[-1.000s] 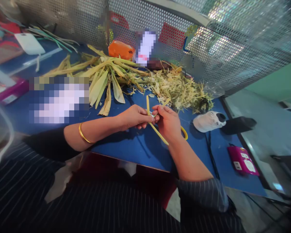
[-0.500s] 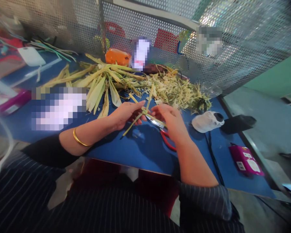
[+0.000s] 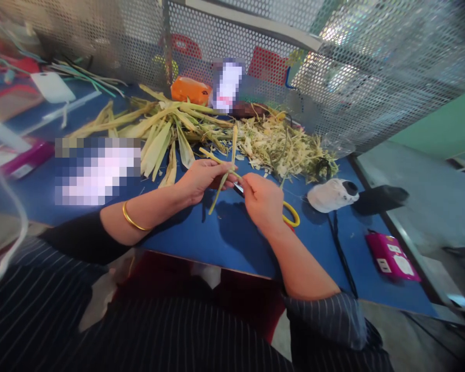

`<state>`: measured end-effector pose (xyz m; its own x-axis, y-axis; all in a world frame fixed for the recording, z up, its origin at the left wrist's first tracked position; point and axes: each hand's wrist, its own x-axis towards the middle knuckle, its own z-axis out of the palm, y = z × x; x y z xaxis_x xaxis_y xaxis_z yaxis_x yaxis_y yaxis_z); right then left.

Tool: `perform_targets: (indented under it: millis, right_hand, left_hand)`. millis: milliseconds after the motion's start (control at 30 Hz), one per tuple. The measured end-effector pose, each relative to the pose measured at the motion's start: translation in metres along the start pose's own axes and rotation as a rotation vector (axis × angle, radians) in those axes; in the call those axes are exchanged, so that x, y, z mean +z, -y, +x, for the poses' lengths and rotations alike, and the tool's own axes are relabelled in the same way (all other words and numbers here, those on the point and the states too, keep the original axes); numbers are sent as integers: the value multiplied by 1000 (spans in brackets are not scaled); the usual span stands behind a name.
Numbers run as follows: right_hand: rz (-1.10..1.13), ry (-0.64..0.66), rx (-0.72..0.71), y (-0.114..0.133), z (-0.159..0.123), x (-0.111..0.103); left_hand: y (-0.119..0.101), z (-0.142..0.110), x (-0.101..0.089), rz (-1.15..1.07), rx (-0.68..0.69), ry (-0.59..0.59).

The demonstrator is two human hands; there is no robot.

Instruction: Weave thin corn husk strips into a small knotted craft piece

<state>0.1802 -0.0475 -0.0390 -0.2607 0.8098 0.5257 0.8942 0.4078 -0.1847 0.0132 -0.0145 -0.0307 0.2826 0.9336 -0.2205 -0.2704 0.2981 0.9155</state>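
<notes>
My left hand [image 3: 207, 181] is closed on a small cross of pale green leaf strips [image 3: 234, 144], the thumb on top near where they meet. Several strip ends stick out, one upward and one down toward the table. Just to the right, my right hand [image 3: 263, 202] is closed with its fingertips pinching another end of the strips. Scissors lie on the table beneath the right hand, mostly hidden by it. Their blade shows between the hands, and a yellow-lined red handle loop [image 3: 292, 213] shows beyond the wrist.
Long dry leaves [image 3: 157, 139] and a heap of leaf shreds [image 3: 284, 147] lie along the back of the blue table [image 3: 228, 243]. An orange packet [image 3: 191, 90] stands behind them. At right are a white-wrapped thread spool [image 3: 327, 196], a dark cylinder [image 3: 383, 199] and a magenta socket box [image 3: 393, 256].
My right hand has gone from loosely curled fingers to a closed pinch on a strip, shifting slightly left and down. The scissors are now more covered by it. The left hand keeps its hold.
</notes>
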Motion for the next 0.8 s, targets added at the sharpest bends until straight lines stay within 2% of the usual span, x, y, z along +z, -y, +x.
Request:
perform_targets:
  millis: [100, 167, 200, 267, 333, 400, 567, 800]
  right_hand:
    - [-141, -258, 5, -2, 0, -5]
    - [-124, -322, -28, 1, -2, -8]
    - [-86, -295, -41, 4, -3, -7]
    - [39, -153, -24, 8, -5, -2]
    - [209, 12, 47, 12, -6, 7]
    - [363, 118, 101, 14, -6, 14]
    - [475, 146, 7, 17, -6, 15]
    - [383, 126, -102, 21, -7, 11]
  left_hand:
    - [-2, 3, -4, -35, 42, 33]
    - [-1, 3, -3, -47, 87, 36]
    - [0, 3, -2, -55, 99, 33]
    - [1, 1, 1, -76, 106, 17]
    - [2, 0, 3, -87, 105, -2]
    - [3, -1, 5, -84, 97, -10]
    - [6, -2, 6, -73, 98, -52]
    - [6, -4, 7, -52, 105, -66]
